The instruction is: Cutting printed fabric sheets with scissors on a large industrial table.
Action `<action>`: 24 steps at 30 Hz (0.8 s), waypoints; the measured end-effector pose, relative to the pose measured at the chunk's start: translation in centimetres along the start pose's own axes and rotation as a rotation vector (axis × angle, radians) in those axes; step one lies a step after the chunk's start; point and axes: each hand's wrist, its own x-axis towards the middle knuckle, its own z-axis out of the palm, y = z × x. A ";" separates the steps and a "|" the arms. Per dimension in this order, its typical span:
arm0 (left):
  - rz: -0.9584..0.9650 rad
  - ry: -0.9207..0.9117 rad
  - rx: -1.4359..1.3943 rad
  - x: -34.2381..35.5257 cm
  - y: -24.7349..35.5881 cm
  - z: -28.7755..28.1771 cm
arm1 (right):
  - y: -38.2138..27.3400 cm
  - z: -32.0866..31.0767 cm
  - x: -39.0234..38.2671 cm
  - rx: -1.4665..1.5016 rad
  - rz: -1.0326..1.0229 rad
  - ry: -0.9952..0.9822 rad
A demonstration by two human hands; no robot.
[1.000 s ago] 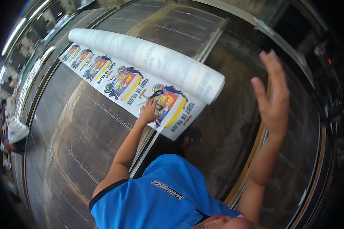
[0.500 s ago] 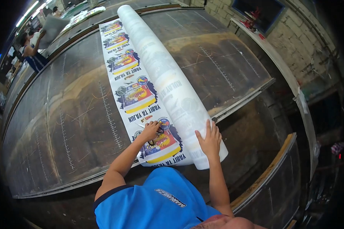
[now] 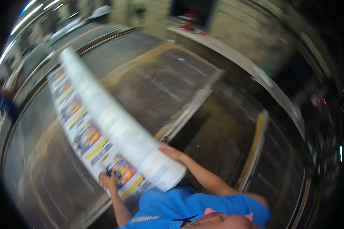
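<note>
A long white roll (image 3: 122, 124) of printed sheeting lies slantwise over the dark table, its near end by my blue shirt. A strip of the sheet (image 3: 88, 143) is unrolled along its left side, printed with a repeated red, yellow and blue design. My left hand (image 3: 109, 181) is at the strip's near left edge, fingers curled round dark-handled scissors (image 3: 109, 171); motion blur smears them, and the blades cannot be made out. My right hand (image 3: 172, 152) rests on the right side of the roll near its near end, fingers stretched out flat and holding nothing.
The dark table (image 3: 153, 80) has a metal edge. To the right, beyond a gap, stands another panel with a wooden edge (image 3: 253, 150). A narrow ledge (image 3: 221, 45) with red objects runs along the block wall. Another person (image 3: 9, 105) is at the far left, blurred.
The view has swung right and blurred, so the roll and table appear further left. My left hand has shifted to the sheet's left edge. My right hand stays on the roll.
</note>
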 end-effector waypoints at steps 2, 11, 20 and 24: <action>0.024 0.065 -0.074 -0.2 -0.2 1.0 | 2.9 -1.6 -0.2 -0.002 -0.087 -0.080; -0.380 -0.308 -0.795 0.5 4.7 1.0 | 7.3 -5.5 -7.7 0.124 -0.003 -0.405; -0.370 -0.164 -1.239 -4.3 7.0 -2.7 | 7.1 -27.1 -10.6 0.105 0.280 -0.358; -0.311 -0.208 -1.315 -8.2 6.2 -6.6 | 2.9 -36.1 -8.8 0.232 -0.098 0.007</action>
